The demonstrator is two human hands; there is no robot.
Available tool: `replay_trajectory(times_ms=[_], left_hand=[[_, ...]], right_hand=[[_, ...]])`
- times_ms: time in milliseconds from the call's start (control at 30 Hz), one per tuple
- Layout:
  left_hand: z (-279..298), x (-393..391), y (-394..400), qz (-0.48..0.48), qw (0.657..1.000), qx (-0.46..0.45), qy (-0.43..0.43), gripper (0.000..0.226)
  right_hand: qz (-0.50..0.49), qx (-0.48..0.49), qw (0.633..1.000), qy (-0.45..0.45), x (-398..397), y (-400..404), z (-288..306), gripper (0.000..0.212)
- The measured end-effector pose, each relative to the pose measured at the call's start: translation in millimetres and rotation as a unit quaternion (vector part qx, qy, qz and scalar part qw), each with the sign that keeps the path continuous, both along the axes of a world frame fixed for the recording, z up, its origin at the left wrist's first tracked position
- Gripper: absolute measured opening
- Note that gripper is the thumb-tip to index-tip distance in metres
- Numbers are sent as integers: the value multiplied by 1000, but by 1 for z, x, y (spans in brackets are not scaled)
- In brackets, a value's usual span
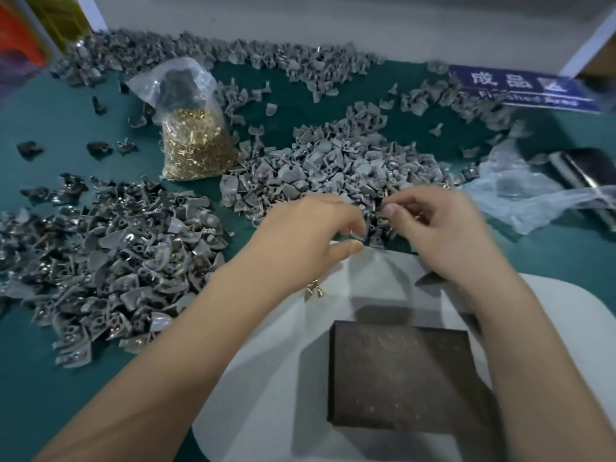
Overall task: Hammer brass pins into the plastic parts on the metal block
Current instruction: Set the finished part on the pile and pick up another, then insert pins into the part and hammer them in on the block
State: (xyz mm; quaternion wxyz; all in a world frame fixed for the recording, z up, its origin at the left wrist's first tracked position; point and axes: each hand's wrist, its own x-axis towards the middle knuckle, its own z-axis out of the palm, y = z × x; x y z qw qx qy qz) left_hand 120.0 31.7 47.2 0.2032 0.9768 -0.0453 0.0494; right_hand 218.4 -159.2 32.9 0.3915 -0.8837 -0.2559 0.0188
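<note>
My left hand [310, 235] and right hand [433, 225] reach forward with curled fingers at the near edge of the grey plastic parts [333, 171]; whether either pinches one I cannot tell. The metal block [400, 375] sits bare below my wrists, two brass pins [313, 291] beside it.

Curled fingers [353, 225] of both hands hide whatever they pinch at centre frame. The blue sign [523, 90] at upper right blurs; its lower lettering is unreadable. The dark metal block [400, 371] is cut off at the bottom.
</note>
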Motion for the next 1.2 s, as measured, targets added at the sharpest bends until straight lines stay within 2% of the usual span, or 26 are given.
replay_trajectory(times_ms=[100, 200, 300, 400, 500, 700, 833, 1000, 1100, 1200], left_hand=[[-6, 10, -10, 3, 1000, 21, -13, 21], [-5, 19, -25, 48, 997, 56, -25, 30], [-3, 26, -47, 114, 986, 108, -52, 39], [-4, 29, -63, 147, 976, 157, -42, 43], [-8, 28, -67, 162, 972, 161, -47, 27], [-14, 18, -62, 147, 983, 89, -68, 16], [-16, 20, -63, 143, 983, 77, -84, 24], [-17, 26, -60, 113, 989, 68, -65, 16], [-12, 23, -52, 115, 989, -14, -91, 9], [-2, 17, -35, 123, 975, -147, -109, 8]], right_hand=[[-4, -20, 1000, -3, -3, -4, -4, 20], [-42, -50, 998, -11, -2, -9, -3, 15], [-73, -36, 996, -19, 0, -14, 2, 14], [-78, -26, 996, -18, -1, -15, 3, 14], [-78, -25, 997, -15, -2, -14, 3, 16], [-64, -17, 998, -10, -4, -12, 3, 20], [-62, -3, 998, -3, -6, -12, 5, 18], [-67, 4, 998, 2, -6, -13, 6, 15], [-70, 18, 997, -8, -6, -13, 9, 15], [-60, 43, 997, 3, -7, -11, 10, 12]])
